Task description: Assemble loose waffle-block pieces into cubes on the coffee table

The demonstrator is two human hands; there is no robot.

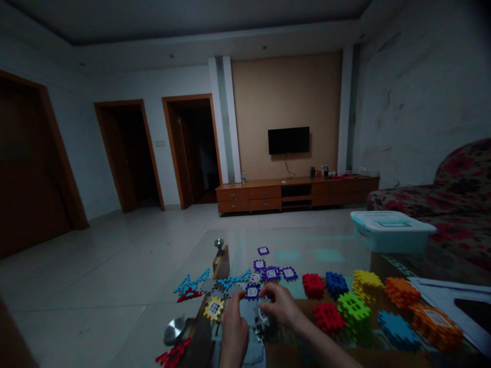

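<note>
A purple square tile (252, 292) with toothed edges and a pale label lies between my two hands, low in the middle of the view. My left hand (235, 324) has its fingertips closed at the tile's left edge. Close to its right edge, my right hand (282, 305) pinches a grey toothed tile (262, 318); my fingers partly cover it, and dimness blurs the grip. Left of my left hand is a yellow tile (214, 308). More purple tiles (271, 273) and a grey-white one (254, 278) lie just beyond my hands.
Stacked tiles stand on the glass table to the right: red (329, 318), green (353, 313), yellow (367, 285), blue (336, 284), light blue (398, 329) and orange (437, 326). A turquoise lidded box (391, 235) stands behind them. Light-blue lattice pieces (192, 282) and a metal knob (174, 330) are leftward.
</note>
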